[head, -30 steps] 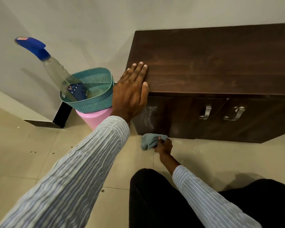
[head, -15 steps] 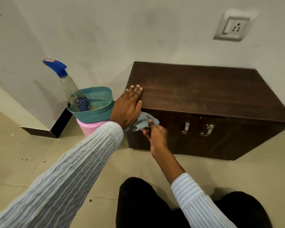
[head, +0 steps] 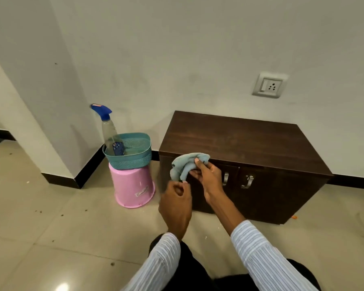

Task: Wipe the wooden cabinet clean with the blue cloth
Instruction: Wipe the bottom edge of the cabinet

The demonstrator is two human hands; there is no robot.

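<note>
The dark brown wooden cabinet [head: 250,141] stands low against the wall, with two doors and metal handles [head: 225,179] on its front. The crumpled pale blue cloth [head: 182,165] hangs in the air in front of the cabinet's upper left front edge. My right hand [head: 209,178] grips the cloth's upper part between thumb and fingers. Just below it, my left hand [head: 176,203] pinches the cloth's lower end with curled fingers. Neither hand touches the cabinet.
Left of the cabinet, a teal basket [head: 135,159] sits on an upturned pink bucket [head: 132,189], with a blue-topped spray bottle [head: 109,131] leaning in it. A wall socket [head: 269,86] is above the cabinet. A wall corner juts out at left. The tiled floor [head: 57,223] carries crumbs.
My right hand lifted the cloth from the floor up to the cabinet's top edge. My left hand left the cabinet top and took the cloth's lower end. The view pulled back.
</note>
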